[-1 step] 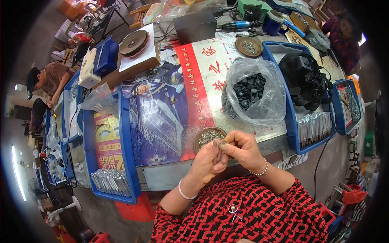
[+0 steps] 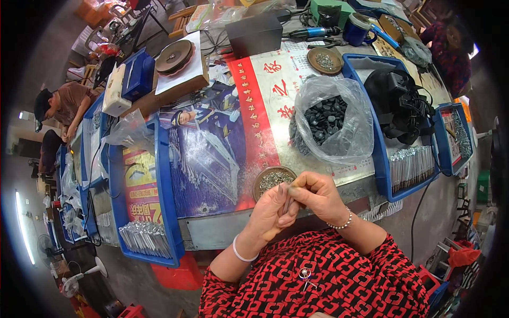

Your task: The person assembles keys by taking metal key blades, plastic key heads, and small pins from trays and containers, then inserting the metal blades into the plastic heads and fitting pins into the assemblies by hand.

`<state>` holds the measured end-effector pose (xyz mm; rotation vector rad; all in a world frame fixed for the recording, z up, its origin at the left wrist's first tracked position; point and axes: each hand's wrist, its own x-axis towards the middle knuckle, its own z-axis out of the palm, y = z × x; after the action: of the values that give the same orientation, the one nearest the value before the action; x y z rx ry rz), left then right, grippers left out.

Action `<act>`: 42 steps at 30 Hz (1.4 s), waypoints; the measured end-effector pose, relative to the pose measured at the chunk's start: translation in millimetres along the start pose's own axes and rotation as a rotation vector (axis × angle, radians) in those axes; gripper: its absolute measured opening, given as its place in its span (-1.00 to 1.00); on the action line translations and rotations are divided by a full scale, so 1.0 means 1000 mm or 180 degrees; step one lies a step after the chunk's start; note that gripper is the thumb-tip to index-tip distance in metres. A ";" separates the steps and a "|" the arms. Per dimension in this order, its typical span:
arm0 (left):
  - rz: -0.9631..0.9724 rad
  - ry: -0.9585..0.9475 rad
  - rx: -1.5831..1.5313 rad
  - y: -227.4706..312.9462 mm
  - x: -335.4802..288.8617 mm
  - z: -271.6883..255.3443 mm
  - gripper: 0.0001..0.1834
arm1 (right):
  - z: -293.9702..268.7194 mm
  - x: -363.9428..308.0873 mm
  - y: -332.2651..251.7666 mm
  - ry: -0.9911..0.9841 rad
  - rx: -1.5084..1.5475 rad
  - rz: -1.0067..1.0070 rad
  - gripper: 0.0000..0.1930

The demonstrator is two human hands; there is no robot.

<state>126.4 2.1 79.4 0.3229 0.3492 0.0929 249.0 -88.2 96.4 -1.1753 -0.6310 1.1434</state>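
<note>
My left hand (image 2: 270, 213) and my right hand (image 2: 319, 199) meet at the table's near edge, fingertips touching. Both are closed in a pinch. Whatever lies between the fingers is too small and hidden to name. Just behind the left hand stands a round brown dish (image 2: 263, 177) of small shiny metal pieces, partly covered by the fingers. Farther back and to the right, a clear plastic bag (image 2: 356, 135) gapes wide, full of round black parts (image 2: 326, 119).
Blue trays (image 2: 175, 212) with rows of thin silvery strips (image 2: 146, 238) flank the work spot; the right one (image 2: 389, 195) also holds black straps and gear (image 2: 397, 103). Behind are a second dish (image 2: 324, 61), a dark box (image 2: 255, 34) and a blue mug (image 2: 356, 33). A co-worker (image 2: 74, 106) sits far left.
</note>
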 end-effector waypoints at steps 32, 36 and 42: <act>0.1790 0.0919 0.4005 -0.014 -0.023 0.012 -0.81 | -0.003 -0.015 -0.010 0.0219 -0.1009 -0.0639 -0.89; 0.1818 0.0883 0.3827 -0.014 -0.023 0.013 -0.81 | -0.004 -0.014 -0.012 0.0152 -0.1231 -0.0777 -0.89; 0.1749 0.0847 0.3932 -0.011 -0.021 0.016 -0.82 | -0.003 -0.011 -0.012 0.0241 -0.1220 -0.0871 -0.92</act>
<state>113.4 -15.8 97.1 1.6400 0.5469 0.4652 251.6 -99.3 108.7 -1.3971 -0.9492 0.7613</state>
